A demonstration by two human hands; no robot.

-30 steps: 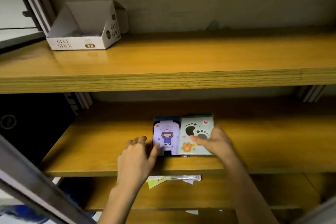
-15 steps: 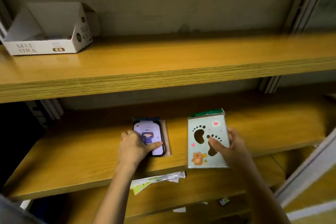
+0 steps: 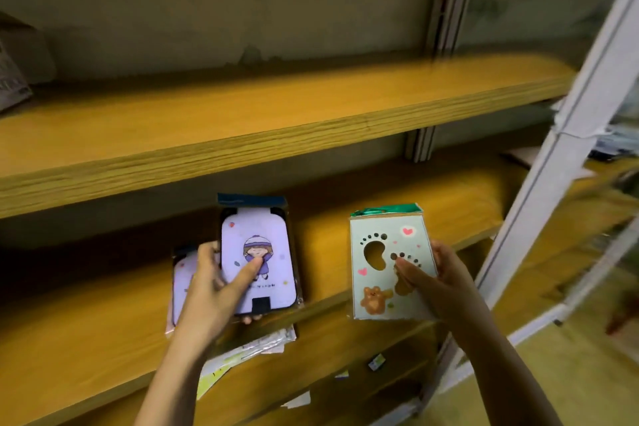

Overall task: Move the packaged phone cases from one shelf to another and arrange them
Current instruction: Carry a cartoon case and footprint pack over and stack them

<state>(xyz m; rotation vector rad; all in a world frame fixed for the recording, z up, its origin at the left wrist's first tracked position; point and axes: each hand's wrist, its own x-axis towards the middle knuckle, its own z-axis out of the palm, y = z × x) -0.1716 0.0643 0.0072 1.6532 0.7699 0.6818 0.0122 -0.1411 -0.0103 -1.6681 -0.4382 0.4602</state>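
My left hand [image 3: 214, 290] grips a packaged purple phone case [image 3: 257, 252] printed with a cartoon girl, lifted and tilted above the middle shelf [image 3: 86, 328]. Another purple packaged case [image 3: 183, 273] lies on that shelf behind my left hand, mostly hidden. My right hand [image 3: 439, 284] holds a pale green packaged case [image 3: 383, 263] with footprints, hearts and a bear, in front of the shelf edge, thumb on its face.
The upper wooden shelf [image 3: 242, 128] runs across the view, with a blurred white box [image 3: 10, 79] at its far left. Papers [image 3: 256, 346] lie on the lower shelf. A white metal upright [image 3: 553, 156] stands at the right.
Both hands have lifted their cases off the middle shelf and drawn them toward me. A second purple case now shows beneath. The view has swung to the right.
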